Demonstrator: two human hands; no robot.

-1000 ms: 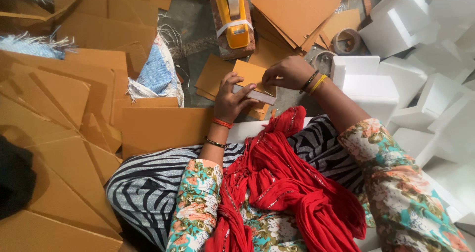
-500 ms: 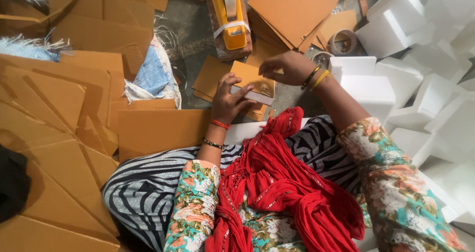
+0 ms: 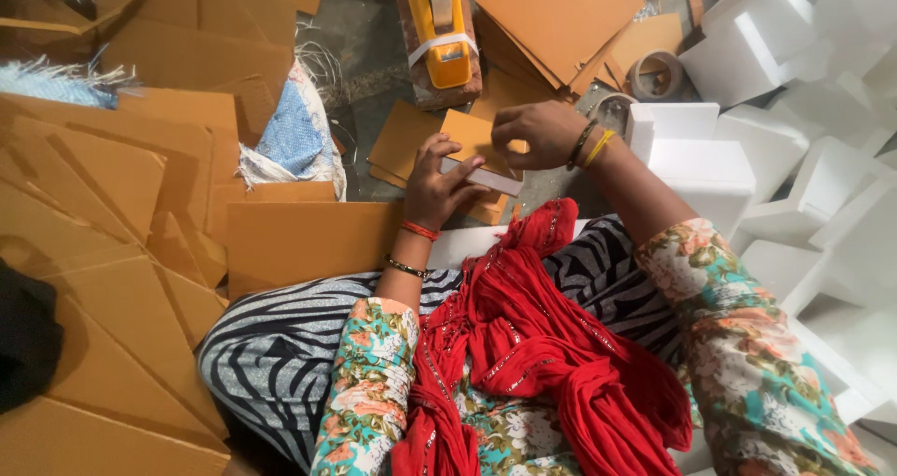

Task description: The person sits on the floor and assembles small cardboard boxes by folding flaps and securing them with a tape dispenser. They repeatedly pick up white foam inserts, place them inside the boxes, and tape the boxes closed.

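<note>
My left hand (image 3: 439, 188) grips a small flat white block (image 3: 486, 176) from the left, fingers wrapped over its near end. My right hand (image 3: 534, 132) hovers just above the block's far end, fingertips pinched together on a brown cardboard piece (image 3: 467, 132) that rests against the block. Both hands work above my lap, over a low pile of brown cardboard squares (image 3: 404, 140) on the grey floor. A red scarf (image 3: 551, 345) hangs down my front.
A yellow tape dispenser (image 3: 439, 23) lies ahead on a brick. Tape rolls (image 3: 656, 72) sit to its right. White foam blocks (image 3: 738, 158) are stacked on the right. Large cardboard sheets (image 3: 121, 196) and a blue woven sack (image 3: 290, 130) cover the left.
My right hand has shifted slightly left over the block's end, and the left hand has kept its grip. The view has barely moved.
</note>
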